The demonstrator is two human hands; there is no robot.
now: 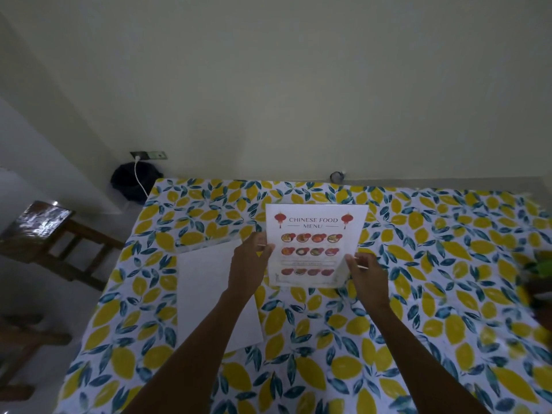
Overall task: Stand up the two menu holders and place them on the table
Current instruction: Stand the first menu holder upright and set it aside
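A clear menu holder (313,231) with a sheet reading "Chinese Food Menu" stands tilted toward me near the middle of the table. My left hand (249,264) grips its left edge and my right hand (369,274) grips its lower right edge. A second menu holder (203,288) lies flat on the table to the left, showing a plain white face; my left forearm crosses over part of it.
The table (448,294) wears a lemon-print cloth and reaches to the wall. A green and brown object (540,276) sits at the right edge. Wooden chairs (44,234) stand on the left, with a black bin (134,182) and a white cable by the corner.
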